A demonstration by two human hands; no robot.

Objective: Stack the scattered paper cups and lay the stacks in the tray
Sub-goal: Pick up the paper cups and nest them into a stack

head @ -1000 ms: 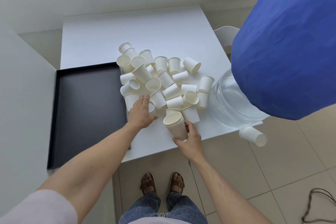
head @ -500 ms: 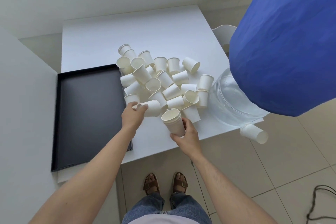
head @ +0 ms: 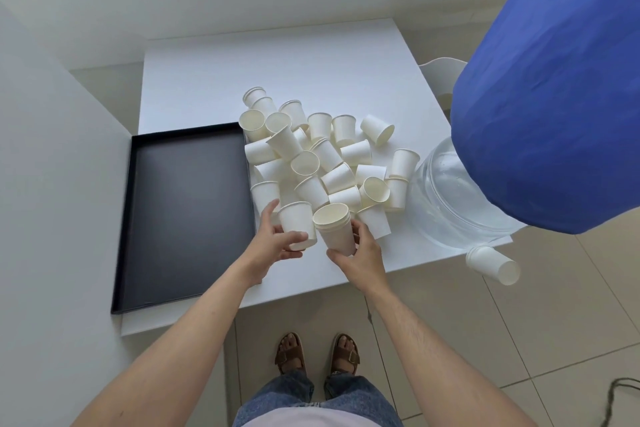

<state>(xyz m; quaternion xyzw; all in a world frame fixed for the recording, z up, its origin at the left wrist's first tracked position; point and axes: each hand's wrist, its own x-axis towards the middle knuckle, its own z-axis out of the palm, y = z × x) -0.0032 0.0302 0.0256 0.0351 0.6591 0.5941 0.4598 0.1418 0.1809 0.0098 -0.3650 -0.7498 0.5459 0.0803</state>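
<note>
Since half a second ago, the left hand (head: pixel 273 243) has lifted a single paper cup (head: pixel 298 225) off the pile and brought it just beside the stack of cups (head: pixel 335 233) held by the right hand (head: pixel 362 250). Left fingers wrap the single cup, which stands upright with its mouth up. Right fingers grip the stack near its base, mouth tilted up. Behind both hands, the pile of loose cups (head: pixel 322 156) lies scattered on the white table (head: pixel 277 66). To the left, the black tray (head: pixel 187 211) holds no cups. One more cup (head: pixel 493 264) lies tipped beyond the table's right corner.
</note>
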